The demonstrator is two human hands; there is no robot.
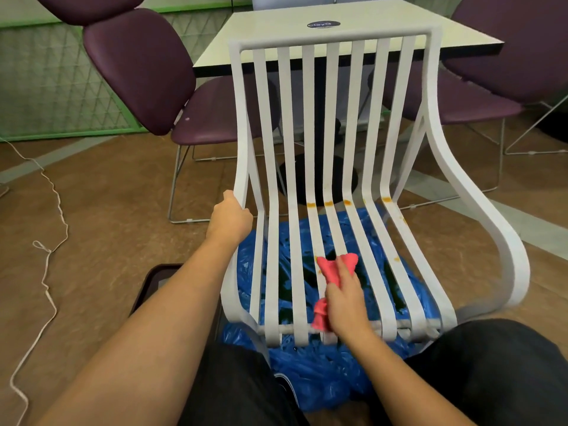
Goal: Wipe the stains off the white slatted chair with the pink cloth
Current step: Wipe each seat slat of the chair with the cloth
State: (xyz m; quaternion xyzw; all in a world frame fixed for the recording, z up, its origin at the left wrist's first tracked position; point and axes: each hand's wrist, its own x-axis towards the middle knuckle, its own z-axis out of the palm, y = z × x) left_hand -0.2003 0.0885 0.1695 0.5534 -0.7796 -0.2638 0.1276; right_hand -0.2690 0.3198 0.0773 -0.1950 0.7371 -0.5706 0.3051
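Note:
The white slatted chair [335, 35] stands right in front of me, its back facing away. Orange stains [329, 204] dot several slats where the seat bends up into the back, with fainter spots on the right slats. My left hand [230, 217] grips the chair's left frame at that bend. My right hand [345, 295] presses the crumpled pink cloth [333, 265] onto the middle seat slats; the cloth sticks out ahead of and behind my fingers.
Blue plastic sheeting [325, 373] lies under the chair. Beyond it stands a cream table [384, 41] on a black pedestal, flanked by purple chairs [144, 72]. A dark tray [156, 281] sits on the floor at my left, and a white cord [46, 256] trails over the brown floor.

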